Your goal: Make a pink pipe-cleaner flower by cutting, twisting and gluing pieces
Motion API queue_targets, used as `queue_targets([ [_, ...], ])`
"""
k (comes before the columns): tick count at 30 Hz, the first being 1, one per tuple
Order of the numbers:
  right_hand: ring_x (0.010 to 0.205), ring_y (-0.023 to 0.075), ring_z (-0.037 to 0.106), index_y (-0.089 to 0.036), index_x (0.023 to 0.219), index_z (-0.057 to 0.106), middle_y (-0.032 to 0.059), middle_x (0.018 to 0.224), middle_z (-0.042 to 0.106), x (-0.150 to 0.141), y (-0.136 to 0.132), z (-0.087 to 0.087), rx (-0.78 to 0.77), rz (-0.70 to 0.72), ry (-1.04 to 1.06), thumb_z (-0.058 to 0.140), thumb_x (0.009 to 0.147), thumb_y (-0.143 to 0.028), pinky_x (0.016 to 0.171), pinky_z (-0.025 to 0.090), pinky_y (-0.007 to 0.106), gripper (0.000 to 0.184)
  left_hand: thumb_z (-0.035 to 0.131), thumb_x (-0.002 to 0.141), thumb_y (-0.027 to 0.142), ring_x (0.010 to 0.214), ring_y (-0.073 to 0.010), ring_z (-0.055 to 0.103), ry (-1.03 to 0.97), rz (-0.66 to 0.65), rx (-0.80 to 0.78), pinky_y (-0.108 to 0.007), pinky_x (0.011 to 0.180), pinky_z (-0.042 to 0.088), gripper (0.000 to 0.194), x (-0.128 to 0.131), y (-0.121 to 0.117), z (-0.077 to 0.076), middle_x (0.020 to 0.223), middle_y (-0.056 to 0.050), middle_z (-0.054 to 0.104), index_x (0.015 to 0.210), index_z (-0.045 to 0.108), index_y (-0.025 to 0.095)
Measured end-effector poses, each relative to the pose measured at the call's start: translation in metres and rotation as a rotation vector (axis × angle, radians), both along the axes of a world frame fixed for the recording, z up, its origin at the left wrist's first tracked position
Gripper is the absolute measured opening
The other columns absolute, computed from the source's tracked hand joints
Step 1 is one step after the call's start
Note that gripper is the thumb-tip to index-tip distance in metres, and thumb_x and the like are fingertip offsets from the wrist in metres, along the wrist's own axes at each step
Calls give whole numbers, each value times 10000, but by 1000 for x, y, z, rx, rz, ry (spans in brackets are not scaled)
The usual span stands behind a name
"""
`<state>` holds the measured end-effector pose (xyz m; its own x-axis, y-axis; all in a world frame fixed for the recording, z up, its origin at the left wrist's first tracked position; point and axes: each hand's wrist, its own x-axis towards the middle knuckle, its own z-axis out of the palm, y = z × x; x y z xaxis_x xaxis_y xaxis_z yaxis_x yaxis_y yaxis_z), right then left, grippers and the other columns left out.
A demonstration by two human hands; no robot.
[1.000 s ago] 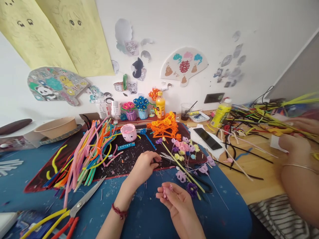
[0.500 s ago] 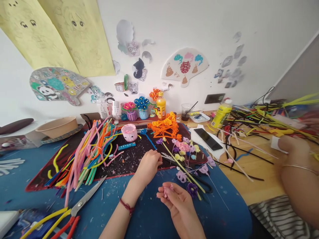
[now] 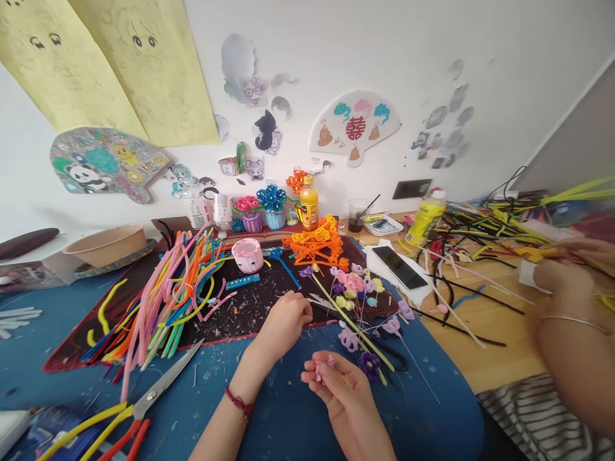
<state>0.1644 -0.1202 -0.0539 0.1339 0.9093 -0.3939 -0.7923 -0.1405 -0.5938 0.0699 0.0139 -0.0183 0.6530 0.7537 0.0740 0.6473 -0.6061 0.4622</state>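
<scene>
My right hand [image 3: 343, 397] is at the front edge of the blue table, its fingers closed around a small pink fuzzy piece [image 3: 323, 369], partly hidden by the thumb. My left hand [image 3: 283, 323] rests over the edge of the dark mat, fingers curled inward. What it holds, if anything, is hidden. Just right of it lie silver blades [image 3: 323, 302], partly covered. Pipe-cleaner flowers [image 3: 353, 283] in pink, purple and yellow on thin stems lie to the right, with a dark purple flower [image 3: 369, 365] close by my right hand.
Large scissors [image 3: 156, 387] lie open at front left beside a bundle of coloured pipe cleaners [image 3: 148, 307]. Behind are a pink pot [image 3: 247, 255], orange pipe-cleaner shapes [image 3: 317, 243] and an orange bottle [image 3: 309, 205]. A phone [image 3: 400, 267] lies right. Another person's arm [image 3: 571, 320] works at far right.
My hands hold nearly the same pose. The view has shifted slightly. At far right, the other person's second hand has come in closer to the first.
</scene>
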Motion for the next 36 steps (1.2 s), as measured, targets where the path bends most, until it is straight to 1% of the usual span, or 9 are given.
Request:
queue_targets([
  [4,703,215,717,-128,800,764,106,793,754,0,0,1,-9,3,-11,910,538,-361,691,577,310,380,497,854,133,829,-176,564,-22,-14,-16,-295,778,440,187,-4,1,-1,825,-44,648,751,646,178],
  [7,715,213,718,-130,808,765,102,796,754,0,0,0,6,10,-9,899,568,-354,700,576,303,354,548,837,155,838,-179,565,-16,-34,-25,-291,757,440,128,-6,1,-1,832,-36,647,761,646,183],
  [10,710,211,718,-132,804,765,98,792,754,0,0,-2,14,10,0,892,583,-347,697,576,300,334,599,806,136,827,-181,555,-4,-45,-22,-292,735,427,85,-5,0,-1,825,-30,634,741,629,182],
  [15,711,204,719,-133,821,765,100,803,756,0,0,-5,26,14,14,894,587,-335,694,575,295,335,605,796,95,815,-176,544,-3,-50,-28,-291,744,412,139,-1,-1,-1,799,-29,626,683,599,175],
  [23,707,195,718,-136,810,766,94,794,754,0,0,-2,23,18,32,897,581,-341,688,571,277,334,573,787,97,798,-183,523,-83,39,-28,-303,726,402,155,-8,3,-4,746,-22,628,659,582,184],
  [26,738,205,720,-137,839,766,102,822,755,0,0,-5,31,17,31,888,599,-343,708,573,291,339,556,803,131,789,-174,539,-149,80,-41,-295,719,422,129,-19,1,3,757,-15,635,691,587,188],
  [29,808,233,718,-127,893,763,121,878,754,-1,1,-6,19,-10,10,878,609,-380,768,574,337,398,544,841,194,773,-160,557,-224,115,-50,-282,698,442,110,-31,-15,17,792,-7,645,748,603,193],
  [32,939,252,694,-119,940,760,133,978,743,-4,3,0,48,-20,-15,862,623,-417,922,529,388,447,575,863,242,783,-152,570,-344,81,-50,-272,698,462,126,-38,-41,28,807,-5,659,756,628,202],
  [36,1095,263,624,-146,912,771,116,1108,713,-7,3,12,57,-43,8,851,615,-464,1049,440,407,442,592,878,241,769,-159,556,-416,33,116,-291,704,472,130,-39,-69,25,794,-16,676,785,680,215],
])
